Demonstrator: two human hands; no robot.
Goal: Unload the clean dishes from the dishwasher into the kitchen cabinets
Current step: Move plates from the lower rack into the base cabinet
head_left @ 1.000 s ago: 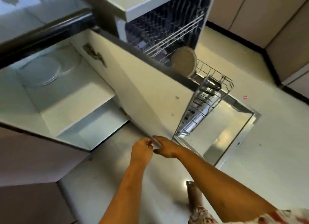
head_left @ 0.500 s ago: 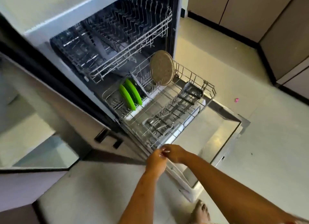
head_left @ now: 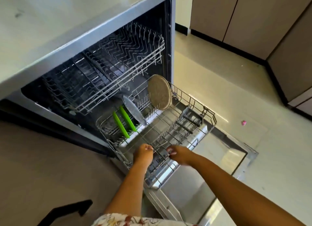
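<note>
pale kitchen floor, open dishwasher [head_left: 94, 60]. both hands, left hand [head_left: 143, 154] and right hand [head_left: 179, 154], curled on near rim of lower rack [head_left: 209, 114] holding green plates [head_left: 124, 123], clear plate [head_left: 134, 112], tan plate [head_left: 159, 92] at far left. risk: hard tug rattling upright plates over

A pale, glossy tiled floor [head_left: 211, 77] fills the right side and catches bright light in soft reflections. Tall beige cabinets [head_left: 253, 20] with a dark plinth line the far right wall. A small pink scrap [head_left: 244, 122] lies on the tiles. A light tabletop [head_left: 50, 23] spans the far left, with a dark handle [head_left: 67, 210] near left
</note>
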